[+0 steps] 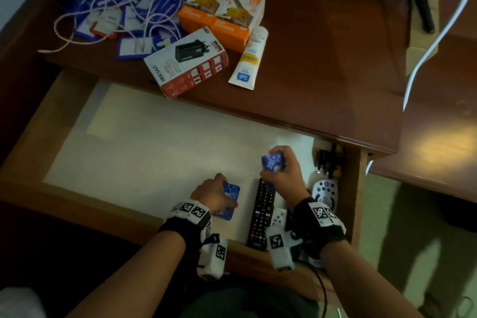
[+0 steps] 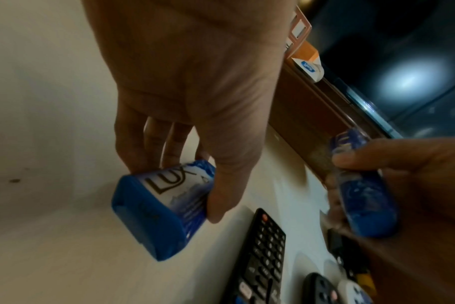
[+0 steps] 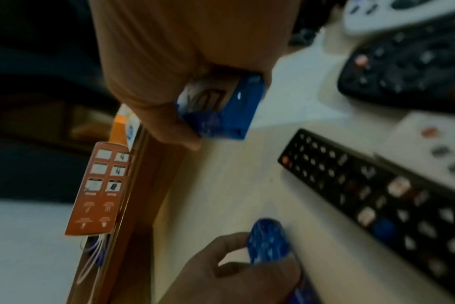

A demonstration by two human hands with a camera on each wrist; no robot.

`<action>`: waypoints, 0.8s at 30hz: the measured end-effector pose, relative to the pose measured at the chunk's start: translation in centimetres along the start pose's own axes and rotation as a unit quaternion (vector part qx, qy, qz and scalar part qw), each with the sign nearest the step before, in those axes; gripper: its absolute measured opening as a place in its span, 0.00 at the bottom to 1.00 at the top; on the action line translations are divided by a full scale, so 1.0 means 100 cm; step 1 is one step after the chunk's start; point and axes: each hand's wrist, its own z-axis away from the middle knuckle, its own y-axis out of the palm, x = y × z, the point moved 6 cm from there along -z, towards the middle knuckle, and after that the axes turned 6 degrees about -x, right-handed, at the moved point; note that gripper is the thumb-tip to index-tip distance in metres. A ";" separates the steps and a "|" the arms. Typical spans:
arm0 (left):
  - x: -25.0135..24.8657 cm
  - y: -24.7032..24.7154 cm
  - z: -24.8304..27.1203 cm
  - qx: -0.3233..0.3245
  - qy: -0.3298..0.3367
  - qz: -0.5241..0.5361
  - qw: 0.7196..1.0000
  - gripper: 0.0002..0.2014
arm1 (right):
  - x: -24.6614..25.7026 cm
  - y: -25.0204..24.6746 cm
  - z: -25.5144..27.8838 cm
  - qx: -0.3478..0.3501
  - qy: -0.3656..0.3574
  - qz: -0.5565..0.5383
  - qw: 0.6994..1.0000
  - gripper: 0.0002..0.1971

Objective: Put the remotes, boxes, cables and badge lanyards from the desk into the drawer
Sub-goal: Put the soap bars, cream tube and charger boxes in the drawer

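Each hand holds a small blue soap box low inside the open drawer (image 1: 64, 121). My left hand (image 1: 214, 193) grips one blue box (image 2: 164, 207) just left of the long black remote (image 1: 262, 212). My right hand (image 1: 281, 170) grips the other blue box (image 1: 273, 161) above the top end of that remote; the wrist view shows this box (image 3: 221, 109) in my curled fingers. A white remote (image 1: 325, 192) and more remotes lie at the drawer's right end. On the desk stay two orange charger boxes (image 1: 224, 13), a white and red box (image 1: 188, 64) and a tangle of white cables and blue badge lanyards (image 1: 116, 8).
A white lotion tube (image 1: 250, 57) lies on the desk beside the boxes. A black plug (image 1: 327, 160) sits in the drawer's right corner. The drawer's left and middle floor is bare pale lining (image 1: 144, 142). A monitor stand (image 1: 423, 10) and white cable (image 1: 428, 49) are at the far right.
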 end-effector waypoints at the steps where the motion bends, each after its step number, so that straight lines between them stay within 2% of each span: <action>1: 0.003 -0.003 0.000 0.002 -0.006 0.016 1.000 0.39 | -0.004 0.009 0.004 0.023 0.046 -0.055 0.997 0.23; 4: 0.011 -0.016 -0.001 0.003 -0.028 0.098 0.995 0.41 | -0.004 0.030 0.014 0.077 0.144 -0.187 0.969 0.19; 7: 0.012 -0.031 -0.007 -0.011 -0.025 0.169 0.985 0.34 | -0.003 0.041 0.016 0.099 0.196 -0.252 0.943 0.12; 10: 0.008 -0.037 -0.011 0.010 -0.032 0.283 0.959 0.26 | -0.009 0.046 0.012 0.070 0.236 -0.295 0.923 0.04; 12: 0.003 -0.039 -0.009 0.036 -0.028 0.358 0.932 0.18 | -0.014 0.044 0.011 0.043 0.271 -0.320 0.907 0.06; 14: 0.001 -0.039 -0.009 0.050 -0.019 0.394 0.918 0.10 | -0.018 0.038 0.010 0.034 0.298 -0.328 0.896 0.08; 16: 0.001 -0.037 -0.009 0.061 -0.026 0.398 0.915 0.03 | -0.021 0.032 0.009 0.039 0.293 -0.331 0.896 0.09; 17: 0.003 -0.036 -0.009 0.067 -0.034 0.393 0.917 0.03 | -0.022 0.029 0.008 0.046 0.282 -0.324 0.902 0.10; 19: 0.007 -0.029 -0.011 0.084 -0.057 0.385 0.917 0.12 | -0.025 0.027 0.004 0.057 0.262 -0.296 0.917 0.13; 21: 0.012 -0.023 -0.013 0.091 -0.074 0.368 0.923 0.13 | -0.031 0.025 -0.001 0.049 0.251 -0.265 0.930 0.18; 24: 0.013 -0.015 -0.014 0.109 -0.070 0.293 0.947 0.05 | -0.037 0.023 -0.009 0.022 0.236 -0.222 0.946 0.20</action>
